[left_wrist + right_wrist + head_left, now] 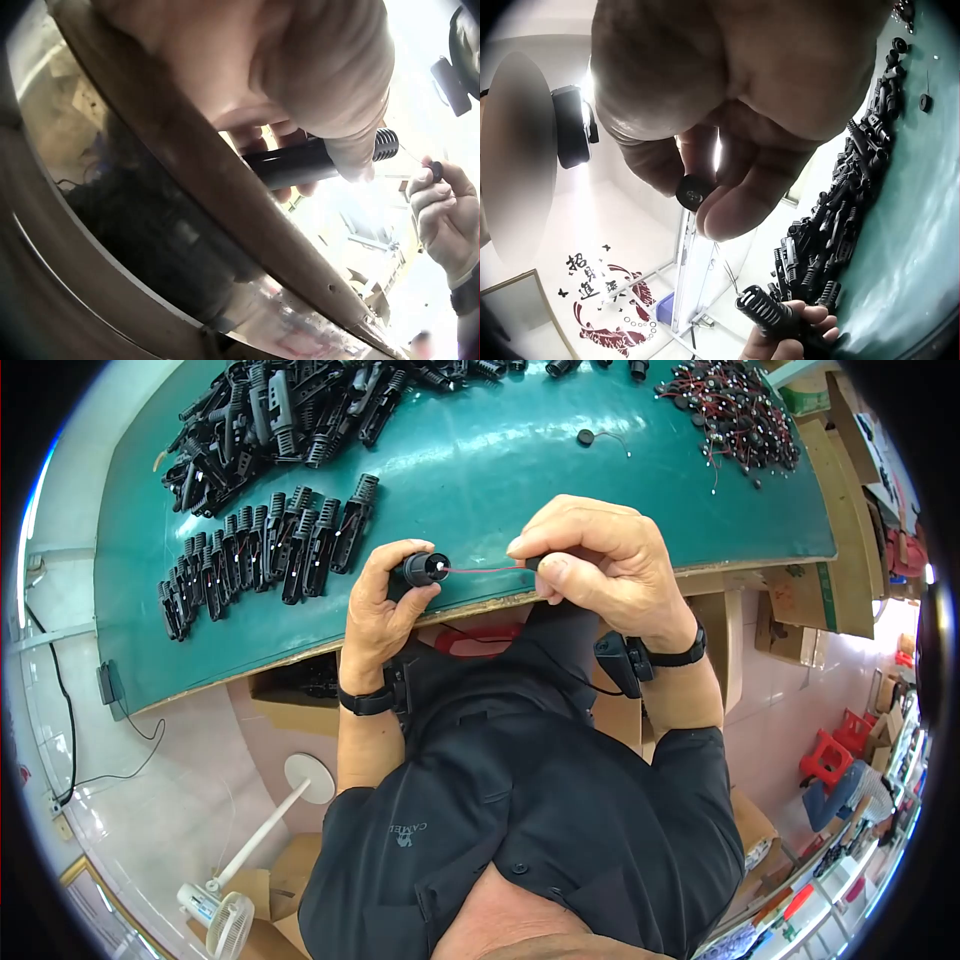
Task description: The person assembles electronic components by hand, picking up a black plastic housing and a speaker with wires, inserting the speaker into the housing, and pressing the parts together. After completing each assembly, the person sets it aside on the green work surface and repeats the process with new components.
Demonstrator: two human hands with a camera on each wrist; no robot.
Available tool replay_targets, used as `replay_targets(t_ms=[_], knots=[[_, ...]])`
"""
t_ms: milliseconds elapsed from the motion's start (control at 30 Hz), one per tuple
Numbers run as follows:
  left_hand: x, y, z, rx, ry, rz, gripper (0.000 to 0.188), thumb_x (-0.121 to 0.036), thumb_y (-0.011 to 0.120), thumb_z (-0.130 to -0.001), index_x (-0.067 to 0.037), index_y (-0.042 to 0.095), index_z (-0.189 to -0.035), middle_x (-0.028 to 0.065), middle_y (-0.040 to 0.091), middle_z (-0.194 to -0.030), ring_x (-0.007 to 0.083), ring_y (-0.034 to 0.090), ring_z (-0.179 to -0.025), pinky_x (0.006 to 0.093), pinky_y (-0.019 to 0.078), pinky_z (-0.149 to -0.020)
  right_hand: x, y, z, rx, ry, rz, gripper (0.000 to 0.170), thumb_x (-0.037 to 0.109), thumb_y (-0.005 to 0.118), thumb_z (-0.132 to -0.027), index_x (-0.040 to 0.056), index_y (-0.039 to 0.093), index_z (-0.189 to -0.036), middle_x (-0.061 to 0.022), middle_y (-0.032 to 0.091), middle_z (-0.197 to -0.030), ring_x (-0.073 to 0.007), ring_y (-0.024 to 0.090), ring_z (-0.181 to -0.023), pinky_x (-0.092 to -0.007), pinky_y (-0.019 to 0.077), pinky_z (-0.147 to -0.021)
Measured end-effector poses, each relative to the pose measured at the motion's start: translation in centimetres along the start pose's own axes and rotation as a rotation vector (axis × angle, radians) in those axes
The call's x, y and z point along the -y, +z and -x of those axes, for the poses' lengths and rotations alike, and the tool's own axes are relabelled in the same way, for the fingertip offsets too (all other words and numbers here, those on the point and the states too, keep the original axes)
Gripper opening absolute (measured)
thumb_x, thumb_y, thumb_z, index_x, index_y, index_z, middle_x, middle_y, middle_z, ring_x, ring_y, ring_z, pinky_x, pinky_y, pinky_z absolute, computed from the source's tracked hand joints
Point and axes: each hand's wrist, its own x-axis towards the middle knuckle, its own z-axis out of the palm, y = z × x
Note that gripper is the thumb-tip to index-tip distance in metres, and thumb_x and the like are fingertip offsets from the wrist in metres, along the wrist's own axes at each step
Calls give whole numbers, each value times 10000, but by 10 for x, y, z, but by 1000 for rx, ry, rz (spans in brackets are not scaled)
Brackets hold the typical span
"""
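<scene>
My left hand (pixel 375 615) grips a black tubular housing (pixel 416 569) with a ribbed end, its open mouth turned toward my right hand. In the left wrist view the long black body of the housing (pixel 292 165) lies between thumb and fingers. My right hand (pixel 622 565) pinches a small round black disc (pixel 693 193) between thumb and fingertips. A thin red wire (pixel 485 569) runs from the disc to the mouth of the housing, stretched nearly straight. Both hands are over the front edge of the green table (pixel 450 490).
A row of black housings (pixel 265 545) lies on the table at left, with a large heap of similar black parts (pixel 285 410) behind it. At the back right is a pile of wired discs (pixel 740 415). One loose disc (pixel 586 437) lies apart from it.
</scene>
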Motion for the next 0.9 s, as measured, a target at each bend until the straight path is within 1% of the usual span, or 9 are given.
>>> replay_targets(t_ms=[100, 167, 267, 333, 500, 900], knots=[[2, 0, 0, 6, 28, 9, 506, 4, 841, -860, -39, 650, -1328, 105, 702, -1301, 245, 663, -1208, 353, 522, -1051, -1, 7, -2, -12, -24, 24, 186, -10, 649, -956, -40, 771, -1094, -120, 728, -1023, -123, 684, -756, -244, 554, -664], [3, 0, 0, 18, 40, 15, 508, 12, 836, -863, -34, 646, -1332, 109, 697, -1312, 239, 662, -1217, 350, 522, -1057, -2, 11, -2, -8, -41, 66, 181, -7, 660, -944, -31, 773, -1083, -104, 729, -975, -130, 680, -749, -261, 540, -655], [3, -1, -2, 32, 92, -25, 508, 4, 836, -871, -35, 640, -1339, 121, 695, -1316, 256, 657, -1236, 366, 514, -1080, -5, 18, -3, -28, -51, 97, 174, 0, 671, -934, -25, 774, -1072, -93, 727, -931, -140, 675, -748, -279, 530, -652], [5, 0, -3, 46, 90, -10, 504, 0, 836, -875, -36, 641, -1338, 122, 695, -1316, 259, 655, -1242, 369, 512, -1086, -7, 22, -4, -37, -71, 123, 164, 10, 682, -927, -21, 774, -1059, -85, 722, -892, -153, 671, -752, -296, 523, -657], [8, 0, -1, 48, 72, 12, 491, -11, 834, -884, -38, 642, -1336, 124, 695, -1322, 268, 646, -1267, 381, 502, -1108, -11, 26, -3, -48, -26, 72, 155, 25, 690, -930, -13, 775, -1054, -83, 719, -880, -165, 662, -763, -309, 517, -662], [7, 0, -2, 68, 86, -4, 508, 12, 824, -865, -44, 644, -1337, 124, 699, -1326, 278, 642, -1282, 395, 496, -1126, -16, 27, -1, -71, -17, 102, 140, 43, 702, -937, -4, 776, -1047, -59, 722, -899, -125, 640, -749, -277, 509, -653]])
